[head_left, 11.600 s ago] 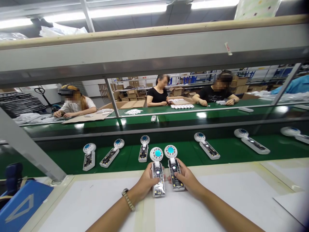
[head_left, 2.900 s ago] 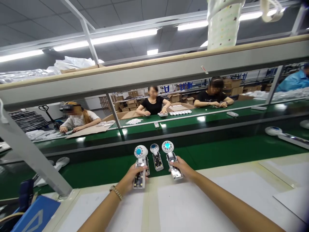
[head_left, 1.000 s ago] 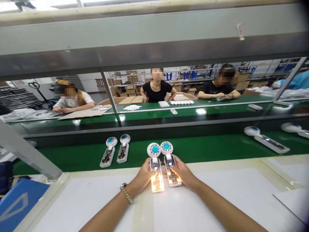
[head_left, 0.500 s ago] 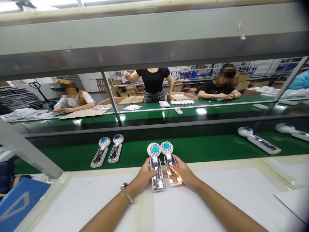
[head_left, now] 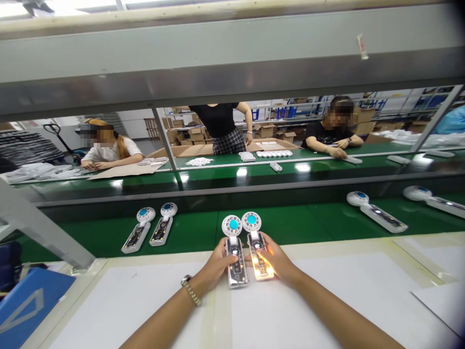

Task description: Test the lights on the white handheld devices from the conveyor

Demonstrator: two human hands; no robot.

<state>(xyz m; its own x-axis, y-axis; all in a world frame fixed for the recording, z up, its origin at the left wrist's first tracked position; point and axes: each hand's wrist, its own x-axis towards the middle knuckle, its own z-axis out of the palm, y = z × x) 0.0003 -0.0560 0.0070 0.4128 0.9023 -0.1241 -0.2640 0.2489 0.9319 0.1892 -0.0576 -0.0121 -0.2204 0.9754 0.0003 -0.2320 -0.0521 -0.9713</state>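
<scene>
While the left hand [head_left: 218, 261] gripped a clear-fronted white plastic device [head_left: 238, 275] with a round, blue-centred head [head_left: 232, 225], the right hand [head_left: 280, 262] clasped its amber-lit twin [head_left: 260, 270] just beside it, at the white-topped bench [head_left: 156, 286] edge — steady grips that left the lights [head_left: 270, 272] uncovered seemed wisest.

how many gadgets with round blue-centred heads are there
6: one gadget in the left hand, one in the right hand, two on the green belt to the left, two to the right, the outer cut by the frame. More may be hidden.
</scene>
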